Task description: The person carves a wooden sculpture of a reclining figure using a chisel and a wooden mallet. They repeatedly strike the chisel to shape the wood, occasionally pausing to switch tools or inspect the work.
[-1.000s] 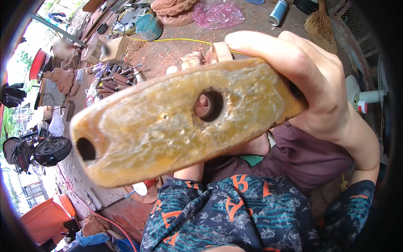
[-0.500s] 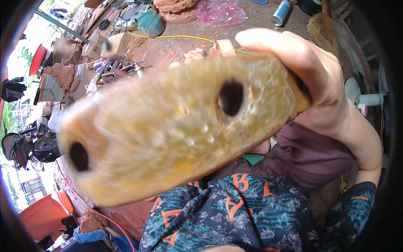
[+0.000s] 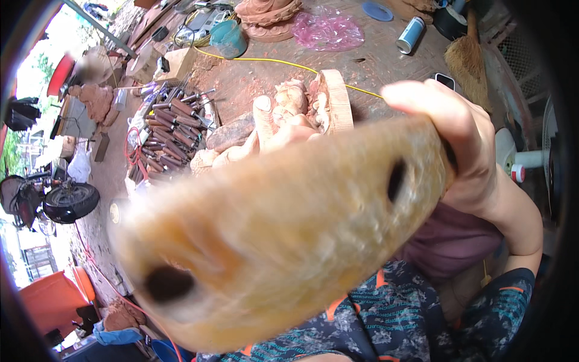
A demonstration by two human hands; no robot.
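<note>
A thick yellow-brown block [image 3: 289, 217], worn and smeared by motion, fills the middle of the view close to the camera. It has a dark hole near each end, and its kind is not plain to me. My right hand [image 3: 461, 136] is closed round its right end, thumb on top. Behind the block's upper edge lies a pale carved wooden figure [image 3: 289, 102] with a rounded base [image 3: 339, 105]; its lower part is hidden. My left hand does not show.
Many dark-handled carving tools [image 3: 175, 130] lie in a pile at left. A teal pot [image 3: 228, 41], pink plastic wrap [image 3: 329, 30], a spray can [image 3: 411, 35] and a straw broom [image 3: 467, 63] stand or lie farther back. A yellow cord [image 3: 271, 61] crosses the floor.
The block has shifted right and down with my right hand and turned somewhat. More of the carved figure and the tool pile now shows behind it.
</note>
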